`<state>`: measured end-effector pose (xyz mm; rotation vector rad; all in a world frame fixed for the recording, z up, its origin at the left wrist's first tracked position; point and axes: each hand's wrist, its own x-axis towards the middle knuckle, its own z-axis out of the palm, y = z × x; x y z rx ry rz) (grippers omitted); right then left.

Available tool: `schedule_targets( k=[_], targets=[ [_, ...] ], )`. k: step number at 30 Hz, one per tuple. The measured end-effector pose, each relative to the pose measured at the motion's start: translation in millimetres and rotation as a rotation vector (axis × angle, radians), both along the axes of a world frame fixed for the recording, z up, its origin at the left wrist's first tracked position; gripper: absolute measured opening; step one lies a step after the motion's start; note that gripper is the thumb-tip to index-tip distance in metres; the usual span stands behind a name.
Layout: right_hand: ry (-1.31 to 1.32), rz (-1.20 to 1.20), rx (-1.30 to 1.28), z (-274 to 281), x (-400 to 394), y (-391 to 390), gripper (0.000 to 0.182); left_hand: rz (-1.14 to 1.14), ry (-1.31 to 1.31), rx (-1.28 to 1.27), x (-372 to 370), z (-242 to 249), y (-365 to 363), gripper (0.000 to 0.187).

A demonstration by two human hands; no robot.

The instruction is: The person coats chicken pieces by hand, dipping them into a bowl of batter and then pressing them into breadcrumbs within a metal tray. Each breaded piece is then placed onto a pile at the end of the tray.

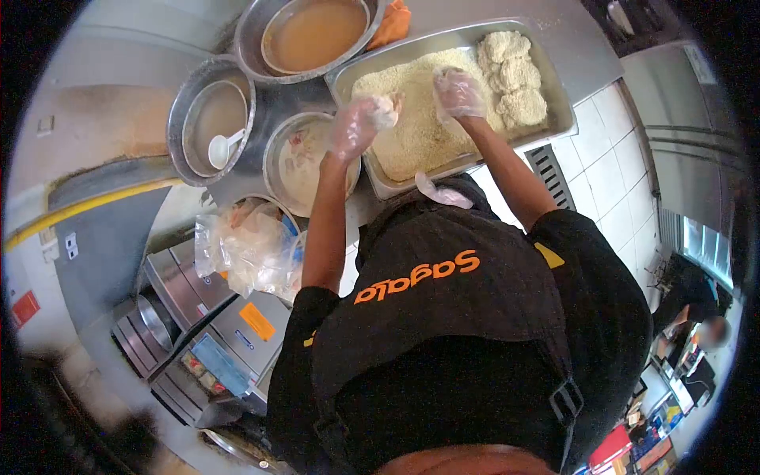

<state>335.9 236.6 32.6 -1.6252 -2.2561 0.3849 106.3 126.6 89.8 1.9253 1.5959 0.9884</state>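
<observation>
Now pale piece (389, 112) pinched in left hand (355, 127); right hand (459, 93) over crumbs (421, 132), grip unclear.

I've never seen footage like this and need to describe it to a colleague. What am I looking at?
There's no machine: this single picture comes from a camera on a person's head, looking down past a dark apron with orange lettering. Both hands wear clear plastic gloves. On the metal counter, a tray holds pale, floury coating, with coated pieces at its right end. To the left stand three metal bowls of liquid, one with a white ladle. The left hand seems to hold a small pale piece; the right hand is at the coating, its grip unclear.
</observation>
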Motion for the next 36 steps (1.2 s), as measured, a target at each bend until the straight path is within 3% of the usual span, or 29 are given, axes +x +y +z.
schedule_targets(
  k=[2,5,7,9,12,15,18,20,21,22,24,26,27,28,30,36],
  targets=[
    [-0.059,0.076,-0.015,-9.2,3.3,2.7,0.032,-0.007,-0.419,-0.070,-0.6,3.7,-19.3,0.018],
    [-0.092,0.100,-0.105,-23.6,-4.1,12.7,0.031,0.163,-0.354,0.031,-12.8,39.0,-45.5,0.017],
    [0.023,0.018,-0.227,-30.3,-11.7,14.4,0.030,0.395,-0.470,-0.118,-22.2,55.4,-65.8,0.021],
    [-0.084,0.146,-0.283,-2.7,-18.4,9.0,0.028,0.526,-0.564,-0.170,-49.1,34.5,-87.0,0.028],
    [-0.049,0.398,-0.402,19.2,-39.4,-4.1,0.032,0.653,-1.199,-0.205,-67.2,-0.9,-119.2,0.042],
    [0.044,0.483,-0.545,69.8,-67.0,-30.4,0.041,0.646,-1.543,-0.148,-63.7,15.8,-110.5,0.059],
    [0.130,0.688,-0.625,84.4,-89.5,-59.0,0.046,0.556,-1.724,-0.102,-73.7,-4.1,-110.4,0.058],
    [0.284,0.712,-0.753,118.4,-101.0,-88.8,0.039,0.560,-1.847,-0.059,-70.0,-2.8,-105.0,0.060],
    [0.249,0.697,-0.734,126.7,-108.1,-98.3,0.046,0.557,-1.908,-0.038,-68.5,-1.8,-100.6,0.061],
    [0.213,0.680,-0.717,133.1,-114.6,-106.6,0.053,0.406,-1.976,-0.003,-68.0,-5.1,-97.3,0.062],
    [0.224,0.647,-0.735,138.3,-127.3,-120.1,0.061,0.103,-2.090,0.065,-69.8,-22.8,-93.1,0.063],
    [0.319,0.610,-0.799,132.2,-137.1,-132.9,0.063,0.064,-2.141,0.069,-80.2,-62.6,-88.5,0.063],
    [0.474,0.659,-0.832,95.4,-145.2,-137.9,0.061,0.043,-2.166,0.071,-85.8,-81.9,-85.7,0.063],
    [0.451,0.622,-0.803,102.4,-146.4,-139.9,0.055,0.035,-2.189,0.078,-86.5,-89.0,-84.1,0.062],
    [0.403,0.550,-0.750,125.2,-144.1,-145.8,0.043,0.100,-2.215,0.078,-81.1,-77.8,-82.1,0.059],
    [0.466,0.746,-0.567,110.6,-141.4,-154.9,0.045,0.476,-2.193,-0.015,-47.3,17.9,-83.1,0.050]
  ],
)
